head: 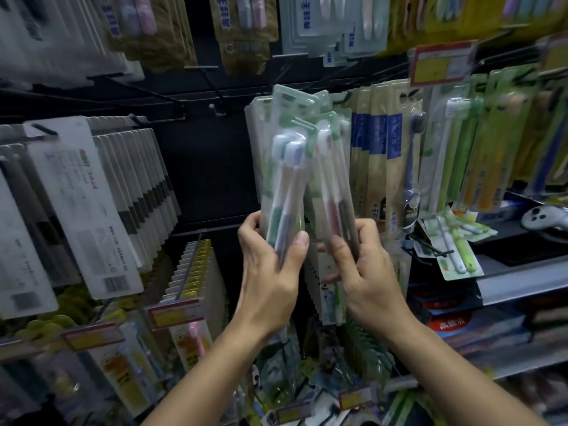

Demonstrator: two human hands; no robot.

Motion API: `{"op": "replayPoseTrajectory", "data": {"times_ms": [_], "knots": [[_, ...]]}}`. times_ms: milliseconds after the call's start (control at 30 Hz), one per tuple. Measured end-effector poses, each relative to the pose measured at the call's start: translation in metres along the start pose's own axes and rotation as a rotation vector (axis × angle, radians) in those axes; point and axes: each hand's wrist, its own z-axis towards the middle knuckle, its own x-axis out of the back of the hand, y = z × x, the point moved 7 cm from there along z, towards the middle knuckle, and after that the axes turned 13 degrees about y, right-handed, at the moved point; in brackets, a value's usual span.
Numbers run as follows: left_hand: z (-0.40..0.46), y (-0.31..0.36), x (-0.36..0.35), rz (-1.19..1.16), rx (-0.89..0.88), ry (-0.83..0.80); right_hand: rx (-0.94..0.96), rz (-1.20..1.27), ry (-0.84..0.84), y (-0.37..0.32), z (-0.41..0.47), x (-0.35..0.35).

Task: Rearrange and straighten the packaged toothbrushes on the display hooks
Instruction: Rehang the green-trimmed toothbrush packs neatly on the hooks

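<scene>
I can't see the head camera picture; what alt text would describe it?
Two bare hands hold clear plastic two-brush toothbrush packs up against a dark shop display wall: the left hand grips one pack, the right hand another. Rows of white carded packs hang on hooks to the left.

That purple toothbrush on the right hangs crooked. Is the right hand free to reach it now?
Probably not yet: the right hand grips a toothbrush pack. The purple toothbrush hangs uncovered close by, so the path looks free once that grip lets go.

Retail shop aisle: pkgd toothbrushes [381,155] on peg hooks [172,109], shelf price tags [442,61].
</scene>
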Motion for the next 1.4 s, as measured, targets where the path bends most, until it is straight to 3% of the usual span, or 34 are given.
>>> {"op": "replayPoseTrajectory", "data": {"times_ms": [600, 933, 1167, 1400], "knots": [[0.0, -0.004, 0.013, -0.063, 0.088, 0.169, -0.28, 0.338, 0.186, 0.004, 0.006, 0.023], [-0.001, 0.006, 0.009, -0.064, 0.058, 0.209, -0.407, 0.436, 0.16, 0.003, 0.009, 0.017], [-0.004, 0.017, 0.014, -0.135, -0.034, 0.336, -0.442, 0.439, 0.138, 0.006, 0.009, 0.01], [-0.001, 0.023, 0.018, 0.017, -0.163, 0.386, -0.468, 0.417, 0.13, 0.009, 0.008, 0.008]]}}
